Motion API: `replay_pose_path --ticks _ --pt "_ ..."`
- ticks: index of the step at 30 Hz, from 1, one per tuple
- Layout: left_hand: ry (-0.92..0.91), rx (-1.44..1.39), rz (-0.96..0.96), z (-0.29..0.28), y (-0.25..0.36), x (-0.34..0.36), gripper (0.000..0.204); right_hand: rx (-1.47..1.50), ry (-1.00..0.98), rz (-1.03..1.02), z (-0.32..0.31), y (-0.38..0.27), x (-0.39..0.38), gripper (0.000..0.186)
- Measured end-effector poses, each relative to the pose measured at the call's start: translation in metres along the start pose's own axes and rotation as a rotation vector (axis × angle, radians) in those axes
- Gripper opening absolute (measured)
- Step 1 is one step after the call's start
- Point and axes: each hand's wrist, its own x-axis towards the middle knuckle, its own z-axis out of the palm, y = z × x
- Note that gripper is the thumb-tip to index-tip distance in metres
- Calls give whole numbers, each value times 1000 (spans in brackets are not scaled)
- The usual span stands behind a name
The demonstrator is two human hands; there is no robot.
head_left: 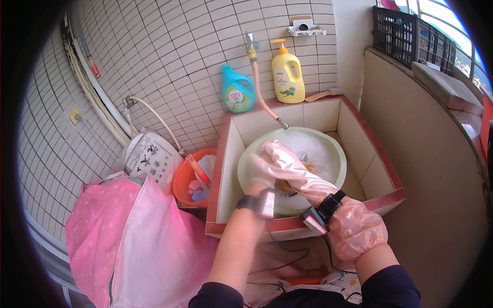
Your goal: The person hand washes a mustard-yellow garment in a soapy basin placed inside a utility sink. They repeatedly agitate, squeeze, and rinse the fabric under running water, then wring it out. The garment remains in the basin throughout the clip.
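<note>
Over the near left part of a pale green basin, my two hands meet. My right hand wears a long pink rubber glove with a flowered cuff. Its fingertips overlap my left hand, and how they are bent is hard to see. Closed against the glove's finger end is my left hand, whose forearm is bare. White suds fill much of the basin. Brownish items show beneath the gloved arm, too covered to name. Each wrist carries a strapped dark device.
The basin stands in a tiled sink with a red rim. Above hangs a hose. A blue detergent bottle and a yellow pump bottle stand behind. To the left are an orange bucket and a pink cover.
</note>
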Motion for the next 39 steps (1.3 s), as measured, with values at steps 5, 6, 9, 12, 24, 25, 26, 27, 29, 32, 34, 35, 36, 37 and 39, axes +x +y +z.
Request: replay_pose_path --ticks 5,6,9,12,24,25,26,27,29,32,34,35,36,37,39 --pt "261 -253 -358 29 -13 9 55 17 254 309 -5 34 11 46" --pt "403 -254 -463 41 -5 11 57 96 324 358 -9 45 11 44" --pt "446 -181 -419 58 35 13 45 349 350 416 -25 71 3 43" --pt "486 51 -227 53 64 16 36 584 424 381 -37 77 -2 39" --pt "667 295 -17 19 79 20 31 -51 -351 584 -40 35 -12 38" --pt "648 229 -16 19 82 21 30 -119 -243 557 -38 40 -14 36" --pt "643 181 -24 19 85 21 30 -195 -227 598 -40 48 -9 35" --pt "622 138 -31 20 88 22 30 -286 -176 621 -41 57 -6 34" --pt "584 80 -31 24 92 23 30 -292 -181 591 -42 75 -6 36" --pt "545 20 -10 27 91 22 30 -379 -129 467 -32 96 -8 38" --pt "496 -30 19 22 88 23 29 -439 -211 433 -25 105 -10 38" --pt "519 -68 14 17 86 24 29 -459 -312 447 -23 107 -12 37" --pt "501 -95 31 10 85 24 29 -514 -408 496 -22 109 -13 37" --pt "462 -138 68 2 84 25 29 -498 -388 527 -23 109 -14 36" --pt "548 -173 79 -15 82 32 30 -534 -329 644 -27 110 -16 36"
